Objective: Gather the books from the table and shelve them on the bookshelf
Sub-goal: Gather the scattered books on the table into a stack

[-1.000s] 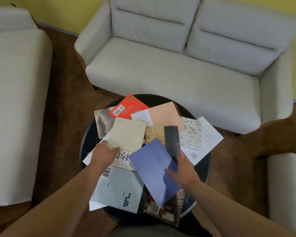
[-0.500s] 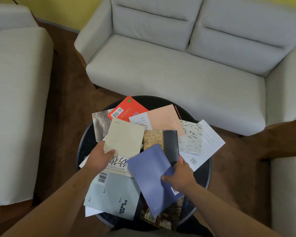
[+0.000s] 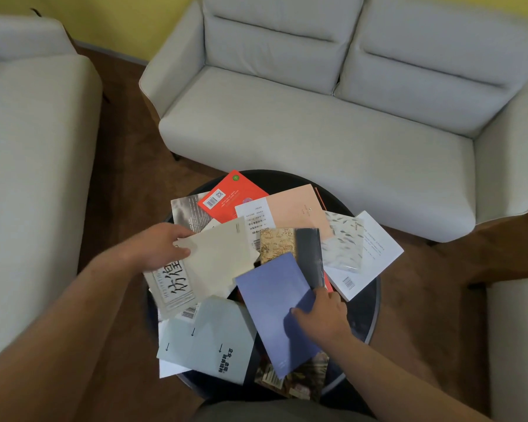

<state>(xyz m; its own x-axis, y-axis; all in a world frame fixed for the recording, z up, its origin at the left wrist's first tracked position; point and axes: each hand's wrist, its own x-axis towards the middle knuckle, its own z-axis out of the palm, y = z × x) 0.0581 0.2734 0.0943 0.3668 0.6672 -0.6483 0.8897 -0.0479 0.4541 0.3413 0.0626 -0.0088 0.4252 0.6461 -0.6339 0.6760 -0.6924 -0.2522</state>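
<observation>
A round black table (image 3: 369,303) stands in front of a light grey two-seat sofa (image 3: 317,132), and many thin books lie on it in a loose, overlapping pile. The left hand (image 3: 159,246) grips the left edge of a cream-coloured plain book (image 3: 220,260); the thumb lies on its cover and the fingers go under it. This book looks tilted, and it is blurred. Under it lies a grey book with large black characters (image 3: 173,284). The right hand (image 3: 323,318) pinches the right side of a blue-violet plain book (image 3: 275,309), thumb on top, the other fingers hidden below. This book lies slanted over a pale blue-grey book with small arrows (image 3: 208,339) and a dark picture-cover book (image 3: 299,382) at the near edge of the table. At the far side lie a red book with a barcode (image 3: 229,196), a peach-pink book (image 3: 296,210) and a white book with a leaf pattern (image 3: 345,242). The bookshelf is not visible. A second light sofa (image 3: 28,178) stands to the left on the brown wooden floor (image 3: 125,178).
</observation>
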